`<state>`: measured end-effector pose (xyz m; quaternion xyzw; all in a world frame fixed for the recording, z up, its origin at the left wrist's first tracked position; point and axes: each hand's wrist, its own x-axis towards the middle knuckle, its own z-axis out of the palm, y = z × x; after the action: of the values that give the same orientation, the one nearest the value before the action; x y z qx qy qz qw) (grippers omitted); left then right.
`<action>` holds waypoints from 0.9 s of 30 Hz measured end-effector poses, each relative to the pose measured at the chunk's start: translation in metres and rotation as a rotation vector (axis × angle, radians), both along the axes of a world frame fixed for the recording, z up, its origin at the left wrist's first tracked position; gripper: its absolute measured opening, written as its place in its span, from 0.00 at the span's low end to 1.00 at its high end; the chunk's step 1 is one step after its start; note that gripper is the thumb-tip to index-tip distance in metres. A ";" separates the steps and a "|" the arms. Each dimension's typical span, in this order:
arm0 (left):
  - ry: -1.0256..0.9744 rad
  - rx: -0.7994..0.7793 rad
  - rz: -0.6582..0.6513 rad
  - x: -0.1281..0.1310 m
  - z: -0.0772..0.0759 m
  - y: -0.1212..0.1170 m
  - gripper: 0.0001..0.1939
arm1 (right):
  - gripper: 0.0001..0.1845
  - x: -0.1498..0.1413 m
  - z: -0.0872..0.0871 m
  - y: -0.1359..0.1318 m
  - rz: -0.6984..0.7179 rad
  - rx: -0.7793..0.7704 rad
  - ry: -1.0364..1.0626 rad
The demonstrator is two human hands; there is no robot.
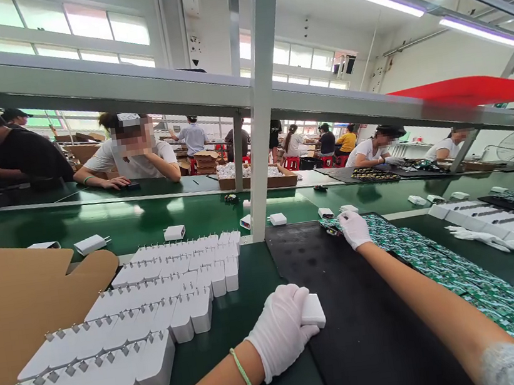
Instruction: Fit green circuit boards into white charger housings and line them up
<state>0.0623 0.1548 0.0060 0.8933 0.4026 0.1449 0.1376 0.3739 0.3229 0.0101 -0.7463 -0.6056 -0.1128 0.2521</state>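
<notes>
The gloved left hand [280, 334] curls its fingers [295, 304] around a white plastic charger housing [313, 310] at the edge of a black mat [351, 331]; the light shell looks stiff but slippery, best held by its flat sides. The gloved right hand [354, 229] lies on the far end of green circuit boards [438, 270], thin and likely fragile, best taken by their edges; whether it has hold of one is unclear. Rows of pronged chargers [160, 319] crowd the green counter [224, 373], leaving only a narrow strip beside the mat, and a cardboard sheet [17, 312] lies beyond them.

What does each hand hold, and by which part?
The left hand grips a white charger casing by its near end. The right hand touches green circuit boards; a hold cannot be told.
</notes>
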 end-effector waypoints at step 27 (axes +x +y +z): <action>-0.111 -0.004 -0.004 0.000 -0.003 0.000 0.20 | 0.15 -0.040 0.000 -0.094 0.322 -0.129 0.076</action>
<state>0.0628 0.1547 0.0034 0.8844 0.3927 0.1933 0.1619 0.3334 0.2294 0.0096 -0.6580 -0.7133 -0.0039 0.2413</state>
